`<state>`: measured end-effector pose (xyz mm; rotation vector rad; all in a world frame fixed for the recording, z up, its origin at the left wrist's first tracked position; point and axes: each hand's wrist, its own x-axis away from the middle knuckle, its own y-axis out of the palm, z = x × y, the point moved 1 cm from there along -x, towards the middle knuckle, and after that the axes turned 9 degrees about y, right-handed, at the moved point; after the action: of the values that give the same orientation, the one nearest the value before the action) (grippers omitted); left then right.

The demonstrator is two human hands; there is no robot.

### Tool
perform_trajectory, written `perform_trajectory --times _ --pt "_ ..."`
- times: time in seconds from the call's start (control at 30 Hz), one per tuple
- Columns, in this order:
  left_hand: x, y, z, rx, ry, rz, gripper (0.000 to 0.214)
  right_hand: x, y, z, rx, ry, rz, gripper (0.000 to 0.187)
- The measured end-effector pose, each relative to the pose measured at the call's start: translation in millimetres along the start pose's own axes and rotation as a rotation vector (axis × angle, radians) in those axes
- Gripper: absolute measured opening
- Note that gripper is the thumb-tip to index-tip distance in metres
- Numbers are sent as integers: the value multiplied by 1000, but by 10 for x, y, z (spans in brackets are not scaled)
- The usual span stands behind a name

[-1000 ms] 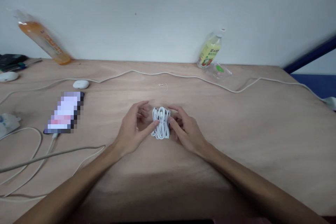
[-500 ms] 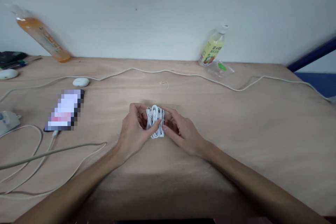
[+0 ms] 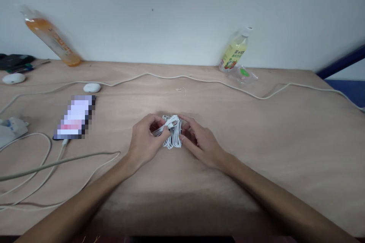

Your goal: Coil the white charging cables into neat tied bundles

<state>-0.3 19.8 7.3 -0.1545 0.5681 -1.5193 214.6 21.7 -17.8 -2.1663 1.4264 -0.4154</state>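
Observation:
Several coiled white cables [image 3: 172, 136] sit bunched together in the middle of the wooden table. My left hand [image 3: 146, 134] pinches one coil between thumb and fingers at the left side of the bunch, and that coil lies slantwise over the others. Against the right side of the bunch, my right hand [image 3: 199, 140] is curled with its fingertips and thumb touching the cables. A pale connector shows near the top of the bunch. The far fingers of both hands are partly hidden.
Behind the hands, a long white cord [image 3: 185, 77] crosses the table [image 3: 270, 152]. At left lie a phone [image 3: 75, 117] on a charging cable, a white earbud case [image 3: 91, 87] and a power strip [image 3: 13, 129]. Two drink bottles, orange [image 3: 54, 41] and yellow [image 3: 234, 51], lean against the wall.
One coil at the top of the bunch has been turned from upright to slanting left by my left hand. My right hand stays at the bunch's right side. The view has shifted slightly.

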Motion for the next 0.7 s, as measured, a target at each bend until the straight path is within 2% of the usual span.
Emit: perform_trajectory --times 0.27,0.47,0.57,0.63,0.7 --pt "5 10 -22 47 4 -38 21 9 2 -4 10 0 8 54" --pt "-27 -52 -39 140 20 -101 23 -2 8 5 11 -22 32 51" --pt "-42 -105 -19 201 -21 -125 22 -5 4 -3 -1 -10 36 51" --pt "-43 -155 -15 248 -67 -113 21 -5 4 -11 -10 5 34 52" --pt "-42 -221 -29 247 -98 -22 23 -5 7 -18 -16 12 36 52"
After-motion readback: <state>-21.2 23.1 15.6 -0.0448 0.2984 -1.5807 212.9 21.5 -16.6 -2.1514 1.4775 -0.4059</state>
